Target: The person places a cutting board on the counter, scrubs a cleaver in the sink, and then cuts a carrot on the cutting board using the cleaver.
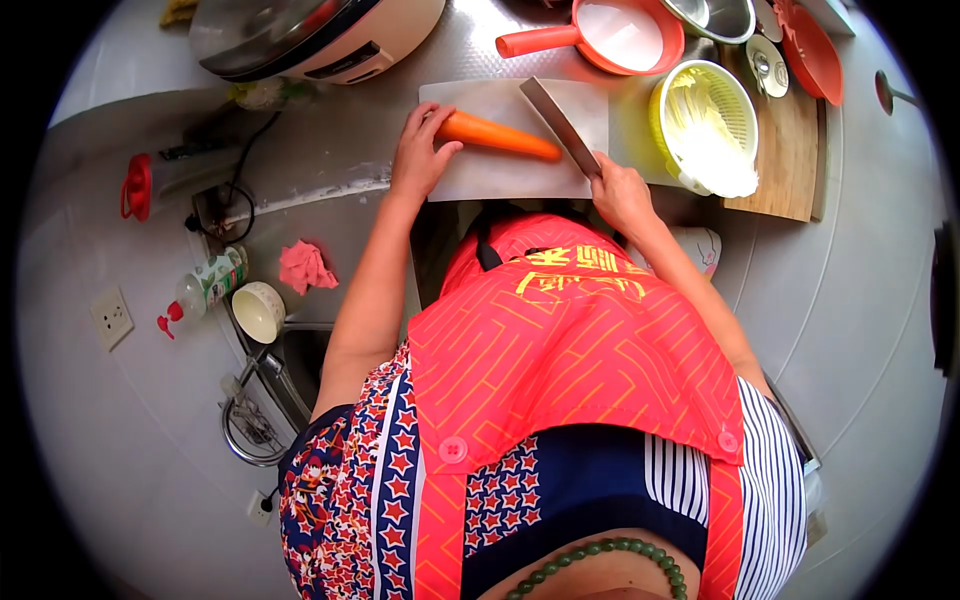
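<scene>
A long orange carrot [500, 136] lies on a pale cutting board [470, 180], its thick end to the left. My left hand [422, 150] is closed on that thick end. My right hand [622, 192] grips the handle of a knife [560, 126]. The blade points up and to the left, just right of the carrot's thin tip. Whether blade and board touch, I cannot tell.
Right of the board stands a yellow-green basket [662, 120] with pale food, beside a wooden board [790, 160]. A red pan [640, 40] sits behind. At the back left is a large cooker [400, 30]. A pink cloth [306, 267] and a bowl [258, 311] lie left.
</scene>
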A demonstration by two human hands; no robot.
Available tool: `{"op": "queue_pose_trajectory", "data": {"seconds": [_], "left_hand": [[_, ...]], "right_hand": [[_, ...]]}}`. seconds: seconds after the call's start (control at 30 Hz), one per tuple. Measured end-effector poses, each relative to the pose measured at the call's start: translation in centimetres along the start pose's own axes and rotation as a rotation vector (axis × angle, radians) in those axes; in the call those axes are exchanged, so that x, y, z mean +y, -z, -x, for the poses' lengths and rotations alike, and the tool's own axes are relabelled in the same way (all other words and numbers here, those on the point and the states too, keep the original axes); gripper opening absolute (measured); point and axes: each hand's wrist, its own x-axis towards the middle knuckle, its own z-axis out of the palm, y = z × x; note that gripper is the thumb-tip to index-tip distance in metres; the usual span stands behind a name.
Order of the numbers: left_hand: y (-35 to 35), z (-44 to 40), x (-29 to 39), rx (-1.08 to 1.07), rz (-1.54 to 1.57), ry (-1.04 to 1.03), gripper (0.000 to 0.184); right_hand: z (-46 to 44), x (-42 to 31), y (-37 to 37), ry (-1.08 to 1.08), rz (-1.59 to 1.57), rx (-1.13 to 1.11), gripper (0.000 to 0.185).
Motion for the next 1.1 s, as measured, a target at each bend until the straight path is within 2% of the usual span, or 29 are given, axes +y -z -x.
{"op": "queue_pose_trajectory", "data": {"seconds": [0.07, 0.37, 0.47, 0.57, 0.67, 0.77, 1.0, 1.1], "left_hand": [[-0.2, -0.5, -0.7, -0.006, -0.039, -0.043, 0.05], [0.6, -1.3, -2.0, -0.223, 0.004, 0.124, 0.058], [0.3, -1.2, -2.0, -0.203, 0.035, 0.161, 0.058], [-0.2, -0.6, -1.9, -0.023, -0.221, -0.026, 0.051], [0.1, -0.3, 2.0, 0.077, -0.421, -0.214, 0.037], [-2.9, 0.7, 2.8, 0.092, -0.325, -0.378, 0.017], [-6.9, 0.7, 4.6, 0.073, -0.154, -0.501, 0.012], [-7.9, 0.1, 4.5, 0.076, -0.109, -0.469, 0.011]], "right_hand": [[0.1, -0.5, -0.3, -0.003, -0.003, 0.009, 0.033], [0.0, -0.8, -0.2, -0.042, 0.008, 0.0, 0.032], [-0.2, -0.7, -0.3, -0.041, 0.008, -0.003, 0.033], [-0.1, -0.9, -0.6, -0.043, -0.006, 0.0, 0.033], [0.0, -1.1, -0.4, -0.044, -0.007, 0.005, 0.033], [0.1, -1.2, -0.9, -0.049, 0.003, 0.014, 0.032], [0.0, -1.3, -1.2, -0.034, -0.022, 0.004, 0.033], [-0.1, -1.4, -0.9, -0.039, -0.032, -0.013, 0.033]]}}
